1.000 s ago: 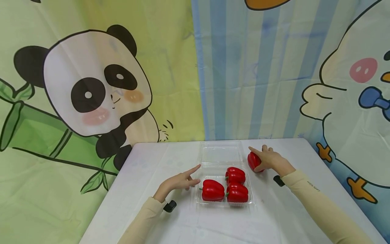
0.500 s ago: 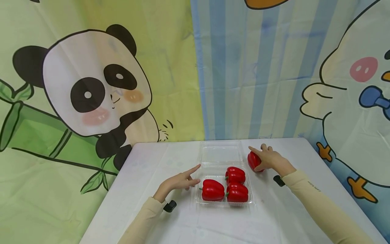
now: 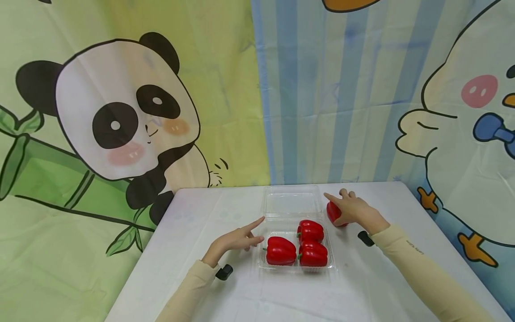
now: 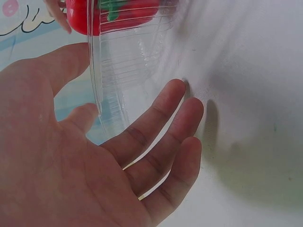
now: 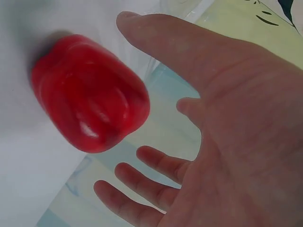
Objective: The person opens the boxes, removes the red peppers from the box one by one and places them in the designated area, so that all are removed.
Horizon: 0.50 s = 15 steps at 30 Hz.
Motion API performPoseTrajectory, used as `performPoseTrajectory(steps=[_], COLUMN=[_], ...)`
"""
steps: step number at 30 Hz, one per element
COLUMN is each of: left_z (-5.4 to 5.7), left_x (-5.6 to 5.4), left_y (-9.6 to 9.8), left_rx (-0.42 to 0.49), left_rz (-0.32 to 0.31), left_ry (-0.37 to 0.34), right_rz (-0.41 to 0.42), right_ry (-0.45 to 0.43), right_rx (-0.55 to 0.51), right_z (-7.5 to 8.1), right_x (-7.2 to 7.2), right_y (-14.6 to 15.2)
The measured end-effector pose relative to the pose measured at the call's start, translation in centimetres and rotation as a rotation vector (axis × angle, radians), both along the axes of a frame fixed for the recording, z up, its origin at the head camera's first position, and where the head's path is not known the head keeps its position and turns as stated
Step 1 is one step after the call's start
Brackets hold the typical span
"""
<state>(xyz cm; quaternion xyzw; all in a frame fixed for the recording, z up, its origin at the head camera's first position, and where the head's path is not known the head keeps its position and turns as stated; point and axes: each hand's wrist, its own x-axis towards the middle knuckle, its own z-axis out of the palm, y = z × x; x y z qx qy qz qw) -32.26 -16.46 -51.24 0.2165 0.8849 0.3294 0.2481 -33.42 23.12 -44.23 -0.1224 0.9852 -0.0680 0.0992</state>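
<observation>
A clear plastic clamshell box (image 3: 261, 267) lies with its lid (image 3: 291, 203) folded back, holding three red bell peppers: one on the left (image 3: 280, 250) and two on the right, near (image 3: 313, 255) and far (image 3: 310, 230). My left hand (image 3: 235, 240) is at the box's left rim, thumb and index finger at the edge and the other fingers loosely bent in the left wrist view. To the right of the box, another red bell pepper (image 5: 90, 94) lies on the table. My right hand (image 3: 354, 210) hovers over it with fingers spread, and a gap shows between them in the right wrist view.
The white table (image 3: 225, 295) backs onto a printed curtain (image 3: 225, 112) with a panda and a white bird. A dark wrist device (image 3: 224, 272) sits at the left cuff, and another (image 3: 366, 238) at the right cuff.
My right hand has shifted slightly to the left above the loose bell pepper. The left hand and the peppers in the box stay where they were.
</observation>
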Motion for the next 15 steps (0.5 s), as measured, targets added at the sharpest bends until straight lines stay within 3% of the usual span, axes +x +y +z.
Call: performPoseTrajectory(steps=[8,15], left_z=[0.1,0.1], left_x=[0.1,0.1], left_y=[0.0,0.0], left_rx=[0.005,-0.007], left_rz=[0.0,0.002], left_ry=[-0.007,-0.001], right_rz=[0.064,0.124], right_ry=[0.044,0.074], right_rx=[0.033,-0.004], right_z=[-0.1,0.3], right_x=[0.4,1.0], right_y=[-0.7,-1.5])
